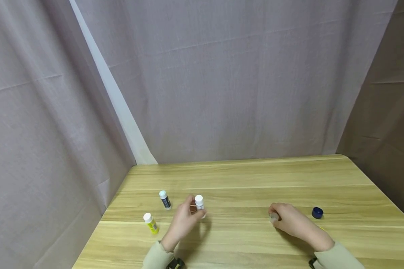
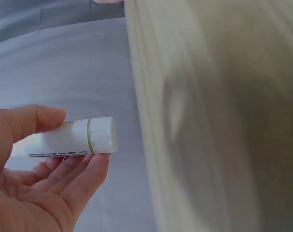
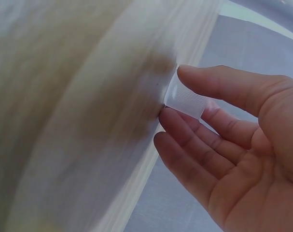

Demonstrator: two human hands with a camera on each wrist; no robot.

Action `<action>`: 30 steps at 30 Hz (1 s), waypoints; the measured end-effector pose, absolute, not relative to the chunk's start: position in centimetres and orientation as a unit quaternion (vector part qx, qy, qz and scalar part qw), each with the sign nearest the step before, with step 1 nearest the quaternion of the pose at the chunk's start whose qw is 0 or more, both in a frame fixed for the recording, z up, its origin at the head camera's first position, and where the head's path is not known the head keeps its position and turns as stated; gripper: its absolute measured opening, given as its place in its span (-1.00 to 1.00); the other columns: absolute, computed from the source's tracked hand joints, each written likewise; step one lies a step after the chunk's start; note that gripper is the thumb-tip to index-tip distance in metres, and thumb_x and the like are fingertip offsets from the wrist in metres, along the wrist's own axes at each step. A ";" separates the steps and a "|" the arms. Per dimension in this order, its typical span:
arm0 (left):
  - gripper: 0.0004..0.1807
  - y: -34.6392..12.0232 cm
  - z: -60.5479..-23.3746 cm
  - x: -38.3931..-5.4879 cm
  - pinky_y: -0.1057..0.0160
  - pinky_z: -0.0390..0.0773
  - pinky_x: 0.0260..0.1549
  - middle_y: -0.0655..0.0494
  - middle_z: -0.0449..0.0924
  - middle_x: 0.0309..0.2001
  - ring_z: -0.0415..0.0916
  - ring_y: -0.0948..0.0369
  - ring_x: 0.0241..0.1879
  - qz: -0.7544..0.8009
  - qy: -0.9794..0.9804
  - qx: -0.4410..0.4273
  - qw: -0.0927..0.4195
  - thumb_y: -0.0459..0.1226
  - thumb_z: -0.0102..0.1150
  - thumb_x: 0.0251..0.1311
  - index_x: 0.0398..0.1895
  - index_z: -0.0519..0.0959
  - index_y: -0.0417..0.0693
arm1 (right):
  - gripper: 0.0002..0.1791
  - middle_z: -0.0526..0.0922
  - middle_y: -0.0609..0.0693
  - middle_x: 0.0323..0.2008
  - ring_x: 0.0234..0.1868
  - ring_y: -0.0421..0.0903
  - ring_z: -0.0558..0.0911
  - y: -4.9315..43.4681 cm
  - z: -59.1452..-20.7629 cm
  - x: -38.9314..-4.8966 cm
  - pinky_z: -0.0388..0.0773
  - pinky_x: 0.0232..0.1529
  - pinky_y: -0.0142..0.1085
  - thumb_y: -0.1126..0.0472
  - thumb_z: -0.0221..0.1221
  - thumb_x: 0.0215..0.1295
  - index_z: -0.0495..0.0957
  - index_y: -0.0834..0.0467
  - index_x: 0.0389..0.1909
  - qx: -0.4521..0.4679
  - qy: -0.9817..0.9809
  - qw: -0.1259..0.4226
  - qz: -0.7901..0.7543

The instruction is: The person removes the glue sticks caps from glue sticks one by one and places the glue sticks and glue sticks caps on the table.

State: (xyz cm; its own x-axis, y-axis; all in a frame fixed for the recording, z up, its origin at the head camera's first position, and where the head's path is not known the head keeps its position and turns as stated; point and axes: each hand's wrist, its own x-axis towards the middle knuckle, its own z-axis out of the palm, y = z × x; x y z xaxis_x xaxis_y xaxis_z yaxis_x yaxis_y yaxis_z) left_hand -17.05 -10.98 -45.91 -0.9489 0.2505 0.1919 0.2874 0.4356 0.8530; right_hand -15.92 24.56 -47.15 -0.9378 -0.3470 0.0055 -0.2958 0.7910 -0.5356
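My left hand (image 1: 183, 221) holds a white glue stick (image 2: 71, 139) between thumb and fingers. In the head view the stick stands roughly upright, its white end up, over the left middle of the table. Farther right, my right hand (image 1: 294, 223) pinches a translucent ribbed cap (image 3: 185, 99) between thumb and fingers, low at the tabletop. Whether the cap touches the wood cannot be told. Left of my left hand stand a glue stick with a dark blue label (image 1: 166, 201) and a yellow glue stick (image 1: 151, 224), both with pale tops.
Beyond my right hand lies a dark blue cap (image 1: 317, 213). A small yellow thing (image 1: 322, 228) shows beside the right wrist, mostly hidden. The wooden table (image 1: 242, 186) meets grey curtains (image 1: 222, 93) at its back and left, and a brown one (image 1: 387, 123) at right.
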 end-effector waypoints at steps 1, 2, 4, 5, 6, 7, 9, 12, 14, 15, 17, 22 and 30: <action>-0.66 -11.1 -46.1 -17.1 0.08 0.65 -0.02 -0.13 0.64 -0.12 0.63 0.00 -0.09 -0.507 -0.847 -0.158 0.018 -0.35 0.36 0.17 -0.03 0.51 -0.28 | -0.76 0.65 -0.09 -0.29 -0.25 -0.12 0.59 24.6 -47.2 -15.9 0.57 -0.24 -0.11 0.43 0.36 0.10 0.61 0.17 -0.21 -0.171 0.945 0.045 -0.274; -0.65 -11.2 -46.3 -17.2 0.09 0.65 -0.03 -0.12 0.64 -0.12 0.63 0.00 -0.09 -0.505 -0.848 -0.158 0.017 -0.35 0.36 0.17 -0.02 0.51 -0.29 | -0.75 0.65 -0.09 -0.29 -0.25 -0.12 0.59 24.6 -47.2 -15.9 0.57 -0.24 -0.12 0.43 0.37 0.10 0.61 0.17 -0.21 -0.171 0.946 0.043 -0.273; -0.65 -11.4 -46.7 -17.2 0.11 0.66 -0.05 -0.12 0.64 -0.12 0.63 0.01 -0.11 -0.502 -0.851 -0.157 0.013 -0.36 0.36 0.17 -0.03 0.51 -0.29 | -0.75 0.65 -0.08 -0.28 -0.24 -0.11 0.61 24.5 -47.2 -15.9 0.58 -0.24 -0.11 0.43 0.37 0.09 0.62 0.17 -0.20 -0.173 0.946 0.039 -0.272; -0.66 -11.5 -46.9 -17.3 0.12 0.66 -0.06 -0.12 0.63 -0.12 0.63 0.01 -0.12 -0.499 -0.852 -0.157 0.010 -0.36 0.36 0.16 -0.04 0.52 -0.28 | -0.74 0.66 -0.08 -0.27 -0.23 -0.09 0.61 24.5 -47.2 -15.9 0.59 -0.23 -0.11 0.43 0.38 0.08 0.62 0.17 -0.20 -0.174 0.946 0.038 -0.272; -0.67 -11.5 -47.0 -17.3 0.13 0.66 -0.07 -0.11 0.64 -0.12 0.64 0.02 -0.13 -0.495 -0.854 -0.158 0.007 -0.37 0.36 0.16 -0.04 0.52 -0.28 | -0.73 0.66 -0.07 -0.26 -0.22 -0.08 0.62 24.5 -47.2 -15.9 0.59 -0.23 -0.10 0.43 0.38 0.08 0.62 0.18 -0.19 -0.174 0.946 0.037 -0.272; -0.68 -11.6 -47.1 -17.3 0.14 0.66 -0.08 -0.11 0.63 -0.12 0.64 0.03 -0.14 -0.492 -0.856 -0.158 0.004 -0.38 0.35 0.16 -0.05 0.52 -0.27 | -0.73 0.67 -0.07 -0.26 -0.22 -0.08 0.62 24.5 -47.2 -15.8 0.59 -0.22 -0.10 0.43 0.38 0.07 0.62 0.18 -0.19 -0.174 0.946 0.037 -0.272; -0.70 -11.7 -47.4 -17.3 0.15 0.66 -0.09 -0.10 0.64 -0.13 0.64 0.05 -0.16 -0.486 -0.859 -0.162 0.000 -0.40 0.34 0.15 -0.07 0.51 -0.26 | -0.72 0.67 -0.05 -0.25 -0.20 -0.06 0.63 24.5 -47.2 -15.8 0.60 -0.21 -0.09 0.44 0.38 0.07 0.63 0.19 -0.18 -0.173 0.945 0.038 -0.275; -0.71 -11.8 -47.5 -17.3 0.17 0.65 -0.11 -0.07 0.64 -0.15 0.64 0.09 -0.18 -0.482 -0.861 -0.162 -0.005 -0.41 0.34 0.15 -0.08 0.51 -0.25 | -0.72 0.67 -0.04 -0.24 -0.19 -0.04 0.63 24.5 -47.2 -15.8 0.60 -0.19 -0.08 0.45 0.37 0.07 0.63 0.20 -0.17 -0.170 0.945 0.040 -0.278; -0.71 -11.9 -47.6 -17.3 0.17 0.65 -0.12 -0.06 0.64 -0.15 0.63 0.11 -0.20 -0.482 -0.861 -0.162 -0.007 -0.41 0.34 0.15 -0.08 0.51 -0.25 | -0.71 0.67 -0.03 -0.23 -0.18 -0.03 0.63 24.5 -47.1 -15.8 0.60 -0.19 -0.07 0.45 0.37 0.08 0.62 0.21 -0.16 -0.168 0.944 0.042 -0.280; -0.71 -11.9 -47.5 -17.3 0.18 0.64 -0.13 -0.05 0.64 -0.16 0.63 0.12 -0.21 -0.480 -0.863 -0.159 -0.010 -0.40 0.34 0.16 -0.08 0.50 -0.24 | -0.71 0.68 -0.03 -0.22 -0.18 -0.03 0.63 24.5 -47.1 -15.8 0.60 -0.18 -0.07 0.45 0.37 0.08 0.62 0.21 -0.16 -0.167 0.944 0.043 -0.281; -0.71 -12.0 -47.6 -17.3 0.19 0.64 -0.14 -0.04 0.64 -0.16 0.63 0.13 -0.22 -0.479 -0.864 -0.156 -0.014 -0.39 0.35 0.16 -0.08 0.50 -0.24 | -0.71 0.68 -0.03 -0.22 -0.18 -0.03 0.63 24.5 -47.1 -15.9 0.60 -0.18 -0.07 0.45 0.37 0.08 0.63 0.21 -0.15 -0.167 0.944 0.044 -0.281; -0.71 -12.1 -47.8 -17.3 0.16 0.65 -0.16 -0.08 0.64 -0.15 0.64 0.11 -0.22 -0.475 -0.865 -0.157 -0.024 -0.38 0.35 0.17 -0.10 0.49 -0.23 | -0.72 0.67 -0.04 -0.21 -0.18 -0.05 0.63 24.6 -47.2 -15.9 0.59 -0.19 -0.08 0.44 0.37 0.08 0.63 0.20 -0.15 -0.167 0.944 0.044 -0.281; -0.73 -12.0 -47.8 -17.4 0.14 0.66 -0.16 -0.07 0.63 -0.13 0.67 0.06 -0.19 -0.472 -0.866 -0.160 -0.035 -0.39 0.35 0.18 -0.12 0.48 -0.21 | -0.70 0.67 -0.04 -0.22 -0.19 -0.07 0.62 24.7 -47.3 -15.9 0.60 -0.20 -0.10 0.44 0.38 0.08 0.62 0.20 -0.15 -0.163 0.944 0.046 -0.283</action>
State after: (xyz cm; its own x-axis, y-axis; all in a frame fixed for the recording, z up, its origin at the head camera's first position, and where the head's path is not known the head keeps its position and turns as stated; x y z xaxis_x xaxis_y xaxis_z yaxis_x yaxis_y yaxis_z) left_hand -17.39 -12.01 -47.76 -0.9466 0.3098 0.0895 0.2431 0.5034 0.8291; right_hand -15.90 24.71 -47.31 -0.9423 -0.3348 0.0051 -0.2825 0.7866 -0.5490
